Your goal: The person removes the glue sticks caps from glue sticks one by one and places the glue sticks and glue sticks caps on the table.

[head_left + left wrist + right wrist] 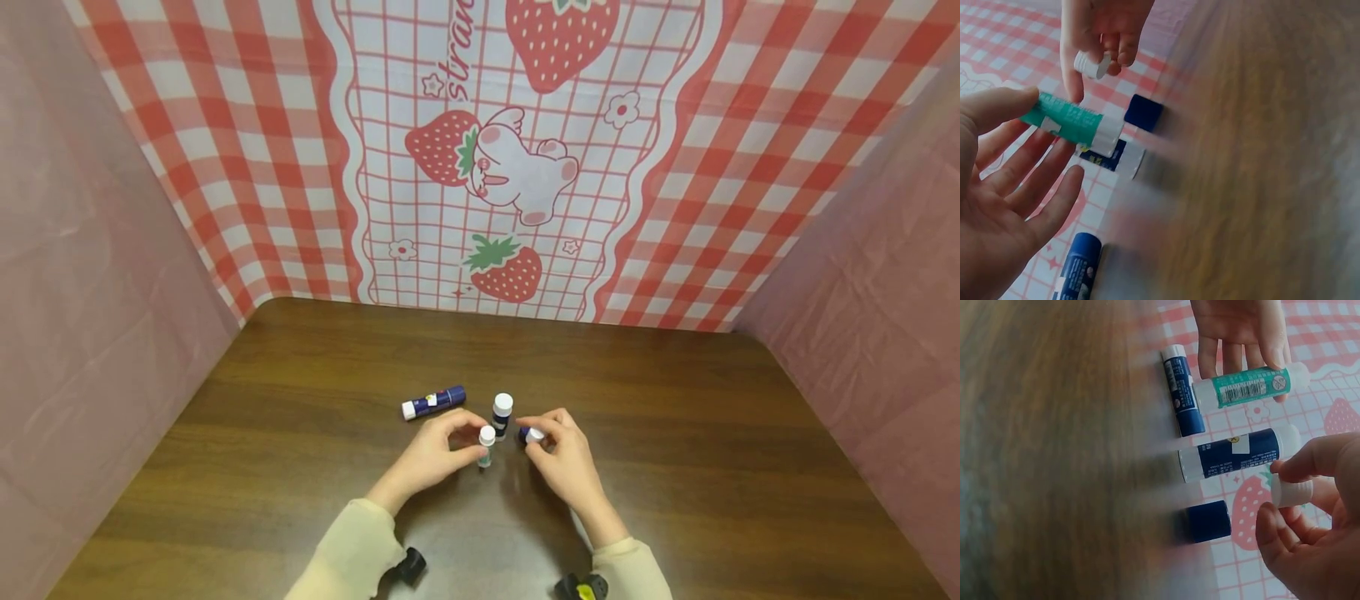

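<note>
My left hand pinches a green glue stick between thumb and fingers. The stick is upright, white at both ends; whether its base touches the table I cannot tell. My right hand pinches a small ridged white cap between thumb and fingers, above a dark blue cap that stands on the table. Between the hands a blue glue stick with a white top stands upright. Another blue glue stick with a white end lies on its side, beyond my left hand.
The brown wooden table runs back to a red-and-white checked cloth with strawberry prints. Pinkish cloth hangs at both sides. Black wrist straps sit below the pale sleeves.
</note>
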`<state>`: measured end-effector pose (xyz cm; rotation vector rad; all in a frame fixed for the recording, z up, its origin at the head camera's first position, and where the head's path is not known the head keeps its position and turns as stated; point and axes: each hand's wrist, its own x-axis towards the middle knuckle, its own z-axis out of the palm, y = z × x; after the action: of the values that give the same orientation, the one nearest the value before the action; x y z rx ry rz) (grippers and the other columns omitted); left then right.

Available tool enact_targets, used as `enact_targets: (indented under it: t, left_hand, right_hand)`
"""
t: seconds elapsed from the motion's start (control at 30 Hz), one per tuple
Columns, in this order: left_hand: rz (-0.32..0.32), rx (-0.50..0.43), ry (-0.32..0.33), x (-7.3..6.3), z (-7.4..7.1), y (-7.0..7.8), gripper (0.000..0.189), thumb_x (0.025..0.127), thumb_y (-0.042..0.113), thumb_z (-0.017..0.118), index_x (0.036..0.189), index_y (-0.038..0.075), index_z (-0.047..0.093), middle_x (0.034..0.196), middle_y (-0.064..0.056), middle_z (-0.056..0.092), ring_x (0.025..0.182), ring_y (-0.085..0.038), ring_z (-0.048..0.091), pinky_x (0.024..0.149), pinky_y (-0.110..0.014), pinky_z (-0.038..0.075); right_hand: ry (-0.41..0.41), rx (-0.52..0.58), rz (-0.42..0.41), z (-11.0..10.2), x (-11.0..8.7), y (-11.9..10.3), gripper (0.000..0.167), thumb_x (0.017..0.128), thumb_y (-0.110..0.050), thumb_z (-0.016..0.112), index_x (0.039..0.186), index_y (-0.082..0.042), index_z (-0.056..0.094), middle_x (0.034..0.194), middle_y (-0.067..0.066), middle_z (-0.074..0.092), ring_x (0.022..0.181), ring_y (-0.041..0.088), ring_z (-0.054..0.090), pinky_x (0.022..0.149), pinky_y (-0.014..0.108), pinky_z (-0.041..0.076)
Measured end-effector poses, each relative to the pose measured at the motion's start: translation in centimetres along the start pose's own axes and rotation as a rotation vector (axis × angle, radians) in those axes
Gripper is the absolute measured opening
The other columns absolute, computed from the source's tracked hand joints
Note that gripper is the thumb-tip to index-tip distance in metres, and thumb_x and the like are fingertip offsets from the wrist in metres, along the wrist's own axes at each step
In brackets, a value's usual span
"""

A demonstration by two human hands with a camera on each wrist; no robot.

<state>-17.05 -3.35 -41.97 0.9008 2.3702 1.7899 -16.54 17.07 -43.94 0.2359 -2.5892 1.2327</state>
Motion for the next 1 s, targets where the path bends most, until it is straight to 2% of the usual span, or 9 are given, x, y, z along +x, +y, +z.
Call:
enact_targets:
  t: [0.13, 0.33, 0.6, 0.77, 1.0]
  left_hand:
    - [-0.008, 0.010, 0.034, 0.0, 0.6, 0.0, 0.023, 0.078, -0.003, 0.065, 0.100, -0.006, 0.059, 0.096, -0.017, 0.060, 0.088, -0.034, 0.061, 0.079, -0.044, 0.050]
    - [-0.012, 0.025, 0.073, 0.2, 1.2, -0.3, 0.022, 0.078, -0.002, 0.066, 0.099, -0.005, 0.060, 0.096, -0.016, 0.060, 0.086, -0.034, 0.062, 0.078, -0.043, 0.050]
    - [-0.054, 0.093, 0.096, 0.6, 2.0, -3.6, 0.023, 0.078, 0.007, 0.070, 0.099, 0.006, 0.063, 0.093, -0.006, 0.062, 0.084, -0.022, 0.062, 0.077, -0.034, 0.051]
    - [-0.054, 0.100, 0.094, 0.8, 2.0, -3.7, 0.023, 0.079, 0.011, 0.070, 0.101, 0.009, 0.064, 0.095, -0.002, 0.062, 0.086, -0.016, 0.063, 0.078, -0.028, 0.051]
    - [-0.059, 0.120, 0.082, 0.8, 2.2, -3.3, 0.023, 0.079, 0.008, 0.069, 0.102, 0.007, 0.065, 0.096, -0.002, 0.063, 0.086, -0.014, 0.064, 0.077, -0.021, 0.050]
  right_hand:
    - [-0.044, -0.034, 0.019, -0.2, 0.0, 0.1, 0.030, 0.066, 0.002, 0.064, 0.092, -0.013, 0.069, 0.080, -0.001, 0.050, 0.067, 0.010, 0.046, 0.061, 0.020, 0.040]
    - [-0.101, -0.103, 0.053, -0.2, -0.1, 0.3, 0.028, 0.061, -0.002, 0.067, 0.085, -0.012, 0.056, 0.076, -0.003, 0.051, 0.069, 0.009, 0.047, 0.062, 0.021, 0.040]
    - [-0.168, -0.163, 0.094, -0.1, -0.1, 1.0, 0.026, 0.061, -0.008, 0.074, 0.076, -0.014, 0.053, 0.070, -0.003, 0.050, 0.064, 0.009, 0.048, 0.059, 0.021, 0.039]
    - [-0.181, -0.180, 0.095, -0.2, -0.1, 1.1, 0.025, 0.061, -0.008, 0.073, 0.076, -0.014, 0.053, 0.070, -0.003, 0.050, 0.064, 0.009, 0.048, 0.059, 0.021, 0.039]
    - [-0.205, -0.197, 0.073, -0.1, -0.2, 1.1, 0.024, 0.061, -0.005, 0.070, 0.077, -0.013, 0.053, 0.072, -0.003, 0.050, 0.067, 0.009, 0.048, 0.060, 0.021, 0.039]
